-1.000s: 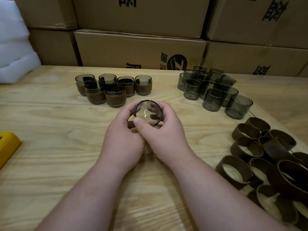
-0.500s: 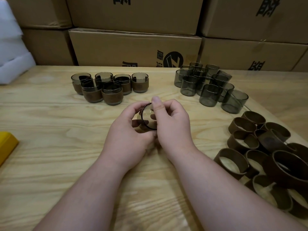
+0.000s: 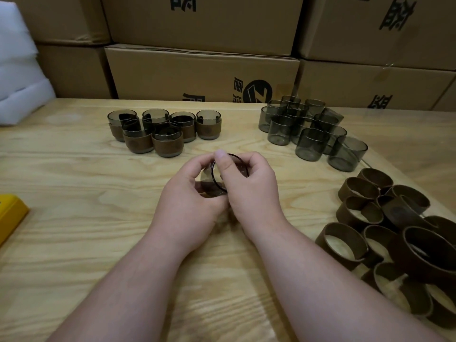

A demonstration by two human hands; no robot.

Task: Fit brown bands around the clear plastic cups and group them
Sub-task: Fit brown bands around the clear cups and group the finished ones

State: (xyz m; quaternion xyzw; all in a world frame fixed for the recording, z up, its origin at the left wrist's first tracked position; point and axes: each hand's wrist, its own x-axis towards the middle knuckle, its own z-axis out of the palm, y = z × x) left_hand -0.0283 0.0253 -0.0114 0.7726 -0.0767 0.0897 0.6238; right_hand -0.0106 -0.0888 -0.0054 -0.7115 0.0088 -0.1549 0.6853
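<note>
my left hand (image 3: 187,196) and right hand (image 3: 249,186) both curl around one cup (image 3: 217,176), tipped on its side above the table (image 3: 74,218), my right thumb on its rim. banded cups (image 3: 162,129) sit far left, bare cups (image 3: 311,132) far right, loose bands (image 3: 394,233) near my right arm.

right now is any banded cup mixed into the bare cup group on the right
No, the bare cups carry no bands; the banded cups stand apart at left.
</note>
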